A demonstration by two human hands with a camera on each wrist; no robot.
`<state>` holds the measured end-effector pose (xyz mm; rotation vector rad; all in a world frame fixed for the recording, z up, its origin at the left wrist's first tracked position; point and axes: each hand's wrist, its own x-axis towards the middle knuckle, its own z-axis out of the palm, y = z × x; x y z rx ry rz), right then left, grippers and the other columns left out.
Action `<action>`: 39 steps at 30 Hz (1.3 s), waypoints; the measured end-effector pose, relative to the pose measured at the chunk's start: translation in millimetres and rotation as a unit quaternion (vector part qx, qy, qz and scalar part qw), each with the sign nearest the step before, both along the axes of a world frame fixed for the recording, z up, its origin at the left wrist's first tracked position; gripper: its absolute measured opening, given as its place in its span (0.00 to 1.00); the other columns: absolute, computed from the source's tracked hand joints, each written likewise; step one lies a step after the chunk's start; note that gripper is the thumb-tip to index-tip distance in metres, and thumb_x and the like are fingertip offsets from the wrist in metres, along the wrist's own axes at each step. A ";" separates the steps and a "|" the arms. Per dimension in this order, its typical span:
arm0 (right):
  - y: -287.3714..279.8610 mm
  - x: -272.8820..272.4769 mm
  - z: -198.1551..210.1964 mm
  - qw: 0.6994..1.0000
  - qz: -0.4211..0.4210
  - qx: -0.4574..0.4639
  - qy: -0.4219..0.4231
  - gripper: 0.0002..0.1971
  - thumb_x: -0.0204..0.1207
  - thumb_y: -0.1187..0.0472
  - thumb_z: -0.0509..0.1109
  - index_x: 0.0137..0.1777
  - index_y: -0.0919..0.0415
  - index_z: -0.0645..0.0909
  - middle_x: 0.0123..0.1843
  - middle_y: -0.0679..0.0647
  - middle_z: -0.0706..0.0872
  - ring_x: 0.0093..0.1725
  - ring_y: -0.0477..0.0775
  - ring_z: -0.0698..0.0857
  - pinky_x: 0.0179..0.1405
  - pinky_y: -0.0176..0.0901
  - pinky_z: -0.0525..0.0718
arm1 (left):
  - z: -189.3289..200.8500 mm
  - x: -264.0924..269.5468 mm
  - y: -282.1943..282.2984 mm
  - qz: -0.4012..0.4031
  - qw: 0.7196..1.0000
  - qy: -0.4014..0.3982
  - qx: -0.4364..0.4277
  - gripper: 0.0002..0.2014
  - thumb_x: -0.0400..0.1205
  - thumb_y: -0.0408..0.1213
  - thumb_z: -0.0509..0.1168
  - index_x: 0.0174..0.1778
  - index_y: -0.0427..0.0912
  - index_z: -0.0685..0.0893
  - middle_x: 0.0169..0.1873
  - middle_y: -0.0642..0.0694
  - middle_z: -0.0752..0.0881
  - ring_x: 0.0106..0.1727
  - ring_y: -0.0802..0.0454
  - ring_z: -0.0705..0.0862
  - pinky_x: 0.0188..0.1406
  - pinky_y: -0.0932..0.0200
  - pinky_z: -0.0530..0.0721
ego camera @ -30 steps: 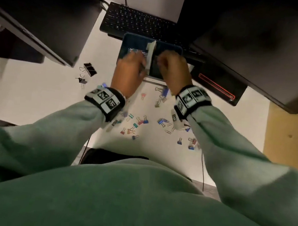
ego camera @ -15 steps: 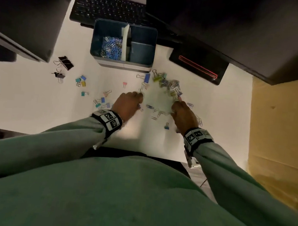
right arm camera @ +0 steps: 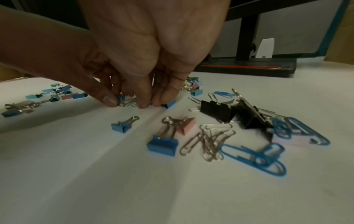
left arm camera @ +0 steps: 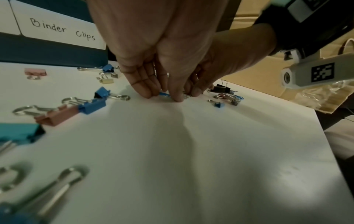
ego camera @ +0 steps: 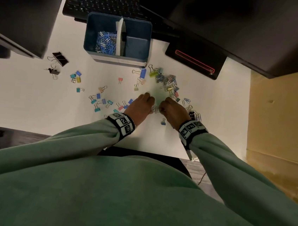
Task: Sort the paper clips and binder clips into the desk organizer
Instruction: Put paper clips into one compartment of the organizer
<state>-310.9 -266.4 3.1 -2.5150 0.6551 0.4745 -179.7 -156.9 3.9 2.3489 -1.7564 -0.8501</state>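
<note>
Both hands are closer together now than half a second ago: left hand (ego camera: 140, 106) and right hand (ego camera: 172, 110) pinch the same little bunch of paper clips (right arm camera: 128, 101) on the desk (ego camera: 26, 100), well short of the desk organizer (ego camera: 115, 58).

Both hands' fingertips (left arm camera: 178, 97) hid most of the paper clips (right arm camera: 127, 101) bunched between them. Left of the hands, a teal binder clip (left arm camera: 17, 133) was cut off by the picture's edge.
</note>
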 end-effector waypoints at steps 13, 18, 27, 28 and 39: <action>-0.7 18.2 -7.1 0.997 0.069 -0.032 -0.032 0.13 0.66 0.69 0.79 0.45 0.61 0.79 0.44 0.58 0.78 0.38 0.61 0.82 0.27 0.48 0.81 | -0.2 16.6 9.6 -0.080 0.995 -0.053 0.007 0.18 0.63 0.34 0.82 0.40 0.31 0.82 0.33 0.34 0.83 0.29 0.36 0.84 0.25 0.54 0.81; -1.7 12.8 -13.3 0.994 0.089 -0.044 -0.049 0.04 0.76 0.70 0.68 0.49 0.65 0.78 0.46 0.61 0.79 0.42 0.63 0.82 0.31 0.55 0.83 | 2.5 19.9 19.1 -0.071 0.994 -0.084 -0.006 0.15 0.67 0.35 0.79 0.42 0.32 0.82 0.34 0.37 0.84 0.32 0.38 0.84 0.30 0.54 0.79; -12.0 46.5 41.6 0.957 -0.164 0.188 -0.151 0.02 0.79 0.66 0.70 0.48 0.63 0.82 0.45 0.54 0.85 0.42 0.50 0.82 0.44 0.39 0.79 | 53.5 74.8 30.8 0.183 0.968 0.139 -0.101 0.05 0.83 0.31 0.62 0.41 0.40 0.78 0.35 0.48 0.83 0.35 0.54 0.82 0.36 0.60 0.79; -11.7 62.4 54.2 0.946 -0.182 0.212 -0.165 0.01 0.78 0.66 0.70 0.48 0.62 0.82 0.44 0.54 0.86 0.41 0.48 0.83 0.42 0.37 0.81 | 64.6 88.6 30.8 0.217 0.957 0.154 -0.115 0.05 0.83 0.30 0.61 0.41 0.40 0.78 0.35 0.49 0.84 0.35 0.57 0.81 0.37 0.63 0.79; -20.6 260.9 97.7 0.991 -0.094 0.041 -0.090 0.09 0.80 0.66 0.63 0.51 0.65 0.85 0.50 0.61 0.89 0.51 0.60 0.88 0.51 0.48 0.86 | 94.7 214.1 -12.5 0.332 0.923 0.026 -0.191 0.06 0.78 0.28 0.66 0.49 0.39 0.80 0.51 0.41 0.82 0.48 0.49 0.81 0.50 0.62 0.75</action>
